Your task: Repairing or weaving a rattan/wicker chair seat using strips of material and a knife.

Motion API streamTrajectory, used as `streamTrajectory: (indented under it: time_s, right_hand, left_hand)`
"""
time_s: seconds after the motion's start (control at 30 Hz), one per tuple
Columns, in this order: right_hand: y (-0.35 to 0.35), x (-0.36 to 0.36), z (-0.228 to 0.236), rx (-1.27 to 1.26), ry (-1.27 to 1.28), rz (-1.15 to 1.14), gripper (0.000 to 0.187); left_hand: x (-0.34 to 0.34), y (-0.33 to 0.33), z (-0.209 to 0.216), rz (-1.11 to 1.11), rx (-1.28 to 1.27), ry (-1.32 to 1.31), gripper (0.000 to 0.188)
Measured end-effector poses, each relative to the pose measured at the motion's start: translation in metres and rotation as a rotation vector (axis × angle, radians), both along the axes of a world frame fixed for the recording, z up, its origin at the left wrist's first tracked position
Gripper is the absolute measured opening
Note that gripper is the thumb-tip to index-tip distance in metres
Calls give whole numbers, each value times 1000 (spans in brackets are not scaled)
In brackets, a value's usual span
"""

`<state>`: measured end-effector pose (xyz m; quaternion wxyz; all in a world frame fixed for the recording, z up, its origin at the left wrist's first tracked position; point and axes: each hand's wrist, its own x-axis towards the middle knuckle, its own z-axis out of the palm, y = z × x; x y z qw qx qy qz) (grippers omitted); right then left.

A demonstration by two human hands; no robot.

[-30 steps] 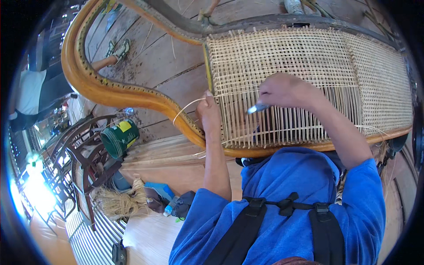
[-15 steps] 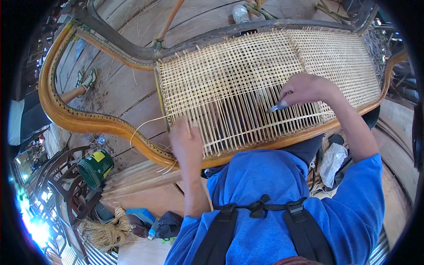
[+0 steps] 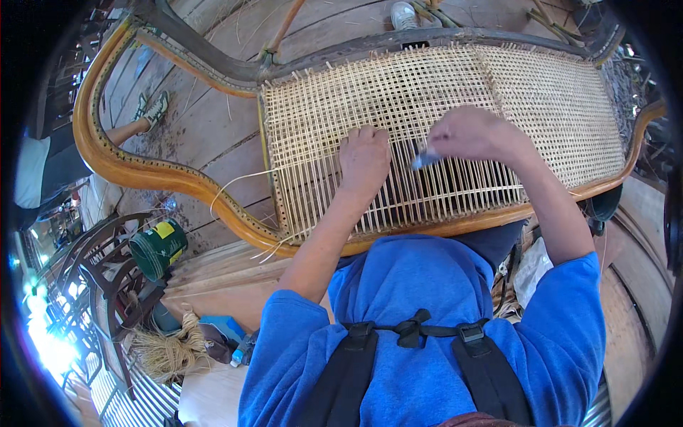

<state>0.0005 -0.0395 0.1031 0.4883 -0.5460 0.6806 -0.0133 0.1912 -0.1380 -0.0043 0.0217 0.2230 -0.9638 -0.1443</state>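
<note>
Pale cane webbing (image 3: pixel 398 78) is stretched across a curved wooden seat frame (image 3: pixel 146 173). Its upper part is closely woven; nearer me, long upright strands stand with dark gaps between them. My left hand (image 3: pixel 365 164) rests on the webbing, knuckles up, fingers bent and close together around the strands. A loose cane strand (image 3: pixel 245 176) loops out past the frame's left side and runs in toward that hand. To its right, my right hand (image 3: pixel 473 134) is closed around a small grey-blue tool (image 3: pixel 425 159), smeared by motion, its tip over the gap in the weave. The tool's exact kind is unclear.
A green bucket (image 3: pixel 158 250) lies tipped at left beside dark curved chair parts (image 3: pixel 107 285). Below are a bundle of fibre strands (image 3: pixel 167 352) and a small bottle (image 3: pixel 240 356). Another person's leg (image 3: pixel 124 133) shows at left, and a shoe (image 3: pixel 403 16) at the top.
My left hand has moved right and up from the webbing's left edge onto its middle. My right hand has shifted slightly left with the tool. The view has shifted a little.
</note>
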Motion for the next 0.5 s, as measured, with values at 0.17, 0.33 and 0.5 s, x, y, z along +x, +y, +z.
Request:
streamTrajectory:
  time_s: [0.17, 0.33, 0.5]
  right_hand:
    - [4, -6, -19, -210, 102, -323, 24]
    - [12, -2, -29, 42, -36, -52, 29]
    - [12, -1, -19, -96, 48, -253, 30]
  left_hand:
    - [-9, 1, 0, -54, -44, -51, 9]
    - [-9, -6, -10, -191, -107, -6, 3]
    - [-5, -9, -12, -220, -110, -3, 4]
